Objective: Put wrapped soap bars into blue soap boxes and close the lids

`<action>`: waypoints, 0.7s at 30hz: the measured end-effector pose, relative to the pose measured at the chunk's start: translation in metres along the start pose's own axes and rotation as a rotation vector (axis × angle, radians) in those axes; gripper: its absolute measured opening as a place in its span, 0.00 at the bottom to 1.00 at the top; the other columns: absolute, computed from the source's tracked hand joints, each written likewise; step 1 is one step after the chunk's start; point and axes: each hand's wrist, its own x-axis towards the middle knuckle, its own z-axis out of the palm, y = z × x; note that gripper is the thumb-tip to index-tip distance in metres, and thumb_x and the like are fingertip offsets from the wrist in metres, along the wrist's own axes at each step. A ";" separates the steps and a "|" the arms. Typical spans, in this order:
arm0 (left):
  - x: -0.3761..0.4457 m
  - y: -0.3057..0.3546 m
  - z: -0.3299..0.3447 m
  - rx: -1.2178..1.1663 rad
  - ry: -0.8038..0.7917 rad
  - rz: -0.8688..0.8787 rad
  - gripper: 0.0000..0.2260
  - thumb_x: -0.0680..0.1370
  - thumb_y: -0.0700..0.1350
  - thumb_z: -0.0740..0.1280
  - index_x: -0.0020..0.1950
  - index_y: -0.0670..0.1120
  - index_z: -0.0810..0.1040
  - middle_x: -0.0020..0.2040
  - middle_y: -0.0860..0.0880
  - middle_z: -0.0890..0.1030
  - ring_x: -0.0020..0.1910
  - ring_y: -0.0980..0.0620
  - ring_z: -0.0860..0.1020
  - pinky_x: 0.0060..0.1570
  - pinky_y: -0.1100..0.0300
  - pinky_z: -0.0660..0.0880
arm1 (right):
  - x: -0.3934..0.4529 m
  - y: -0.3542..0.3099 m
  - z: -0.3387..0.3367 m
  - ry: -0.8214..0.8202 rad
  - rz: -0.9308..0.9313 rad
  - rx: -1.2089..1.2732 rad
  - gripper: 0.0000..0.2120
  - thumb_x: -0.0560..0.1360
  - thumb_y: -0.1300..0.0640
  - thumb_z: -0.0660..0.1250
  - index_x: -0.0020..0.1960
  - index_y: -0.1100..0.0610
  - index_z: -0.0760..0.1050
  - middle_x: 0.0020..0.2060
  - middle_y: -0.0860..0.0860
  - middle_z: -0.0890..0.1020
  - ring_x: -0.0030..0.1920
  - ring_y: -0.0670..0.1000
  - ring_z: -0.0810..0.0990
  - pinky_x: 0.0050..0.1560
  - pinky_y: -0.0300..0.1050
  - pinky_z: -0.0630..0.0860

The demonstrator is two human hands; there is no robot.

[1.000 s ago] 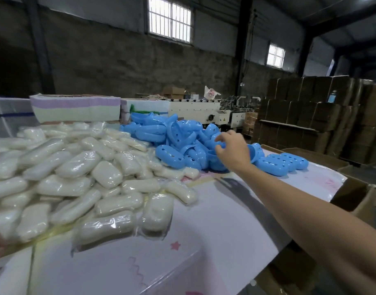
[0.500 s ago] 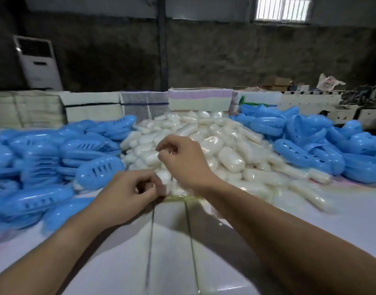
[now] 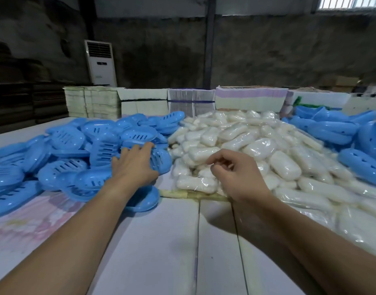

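On the table (image 3: 165, 241), a heap of blue boxes (image 3: 76, 145) lay at the left, a mound of wrapped soaps (image 3: 246, 145) in the middle, and more blue boxes (image 3: 342, 133) at the right. The left hand (image 3: 136, 165) rested with spread fingers (image 3: 144, 146) on a box (image 3: 161, 160) at the heap's edge. The right hand (image 3: 236, 173) hovered over the soaps, its fingers loosely curled, holding nothing that could be made out. Stacked cartons (image 3: 248, 100) and an air conditioner (image 3: 100, 62) stood behind.

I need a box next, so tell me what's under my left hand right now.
The left hand rests, fingers spread, on a slotted blue soap box at the edge of the blue pile, beside the wrapped soap bars. Whatever lies under the palm is covered.
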 end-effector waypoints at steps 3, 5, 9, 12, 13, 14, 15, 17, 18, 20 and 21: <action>-0.002 0.005 -0.001 -0.017 0.147 0.062 0.27 0.73 0.45 0.72 0.72 0.54 0.70 0.66 0.51 0.73 0.68 0.44 0.68 0.63 0.43 0.67 | 0.000 -0.002 -0.005 0.038 -0.001 0.002 0.11 0.67 0.58 0.65 0.41 0.44 0.81 0.26 0.42 0.74 0.27 0.42 0.69 0.31 0.36 0.69; -0.006 0.009 -0.002 -0.119 0.222 0.163 0.23 0.74 0.40 0.70 0.68 0.53 0.76 0.62 0.52 0.76 0.65 0.46 0.71 0.60 0.47 0.67 | 0.001 -0.004 -0.011 0.073 -0.022 0.013 0.12 0.69 0.62 0.66 0.40 0.45 0.81 0.27 0.44 0.75 0.27 0.42 0.69 0.30 0.32 0.69; -0.027 0.019 -0.010 -0.474 0.287 0.457 0.19 0.72 0.33 0.71 0.58 0.50 0.83 0.51 0.57 0.81 0.53 0.54 0.78 0.55 0.54 0.75 | 0.010 -0.009 -0.034 0.201 -0.070 -0.026 0.13 0.71 0.63 0.66 0.40 0.45 0.81 0.32 0.44 0.79 0.34 0.46 0.75 0.37 0.38 0.74; -0.047 0.035 -0.020 -0.755 0.203 0.633 0.19 0.71 0.31 0.74 0.52 0.55 0.84 0.44 0.61 0.81 0.46 0.61 0.79 0.47 0.70 0.72 | 0.019 -0.007 -0.058 0.342 -0.060 -0.113 0.12 0.71 0.61 0.65 0.40 0.44 0.80 0.35 0.44 0.82 0.39 0.46 0.78 0.41 0.35 0.74; -0.054 0.040 -0.023 -0.856 0.108 0.644 0.20 0.71 0.32 0.75 0.50 0.58 0.84 0.44 0.60 0.82 0.46 0.61 0.80 0.46 0.71 0.73 | 0.022 -0.006 -0.067 0.372 -0.042 -0.145 0.12 0.71 0.61 0.66 0.40 0.43 0.79 0.36 0.43 0.82 0.39 0.45 0.79 0.41 0.34 0.74; -0.060 0.046 -0.025 -0.948 -0.006 0.652 0.20 0.70 0.33 0.76 0.50 0.59 0.83 0.44 0.59 0.82 0.44 0.61 0.80 0.44 0.70 0.74 | 0.027 -0.005 -0.077 0.384 -0.013 -0.187 0.12 0.72 0.60 0.66 0.40 0.43 0.79 0.36 0.42 0.82 0.40 0.44 0.79 0.42 0.36 0.74; -0.064 0.051 -0.026 -0.997 -0.117 0.667 0.20 0.70 0.34 0.76 0.50 0.58 0.83 0.43 0.57 0.82 0.42 0.61 0.80 0.43 0.69 0.75 | 0.030 -0.003 -0.087 0.382 0.022 -0.242 0.11 0.72 0.60 0.66 0.41 0.43 0.79 0.37 0.42 0.81 0.41 0.44 0.79 0.44 0.39 0.75; -0.071 0.059 -0.022 -0.929 -0.281 0.733 0.18 0.69 0.34 0.77 0.51 0.55 0.84 0.44 0.55 0.83 0.44 0.59 0.80 0.47 0.64 0.78 | 0.032 0.004 -0.106 0.356 0.081 -0.406 0.09 0.72 0.58 0.67 0.45 0.44 0.78 0.39 0.43 0.80 0.44 0.48 0.78 0.47 0.47 0.75; -0.073 0.062 -0.019 -0.837 -0.328 0.786 0.16 0.70 0.34 0.77 0.50 0.54 0.85 0.47 0.54 0.84 0.47 0.57 0.81 0.52 0.59 0.78 | 0.030 0.009 -0.113 0.331 0.100 -0.498 0.08 0.72 0.57 0.68 0.48 0.45 0.79 0.41 0.44 0.79 0.45 0.49 0.77 0.48 0.49 0.74; -0.076 0.066 -0.012 -0.681 -0.373 0.896 0.13 0.70 0.38 0.78 0.51 0.52 0.86 0.54 0.55 0.82 0.56 0.56 0.78 0.62 0.56 0.73 | 0.020 0.019 -0.119 0.247 0.119 -0.586 0.10 0.73 0.56 0.68 0.53 0.47 0.79 0.46 0.46 0.80 0.48 0.49 0.76 0.49 0.48 0.73; -0.076 0.067 -0.010 -0.653 -0.402 0.913 0.13 0.70 0.41 0.79 0.51 0.53 0.85 0.57 0.57 0.80 0.60 0.58 0.76 0.65 0.59 0.71 | 0.015 0.023 -0.118 0.183 0.133 -0.572 0.11 0.73 0.55 0.69 0.55 0.47 0.80 0.47 0.46 0.80 0.48 0.47 0.76 0.49 0.46 0.72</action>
